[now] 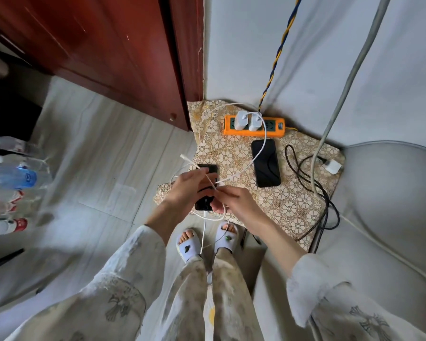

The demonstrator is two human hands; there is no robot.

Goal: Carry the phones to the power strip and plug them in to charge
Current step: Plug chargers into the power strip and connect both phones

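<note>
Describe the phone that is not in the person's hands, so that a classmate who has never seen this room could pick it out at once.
Find the floral cushion on the floor in the corner beside the red wooden cabinet. On it lies an orange power strip, and just in front of that strip lies the phone, flat, screen dark. Unlike the other phone, no hand touches it, and a white cable loops across its top.

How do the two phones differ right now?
The phone on the cushion lies free beside the orange power strip, untouched; the phone in hand is gripped by the left hand while the right hand pinches a white cable. It looks smaller and half hidden. Both are dark, screens off.
</note>
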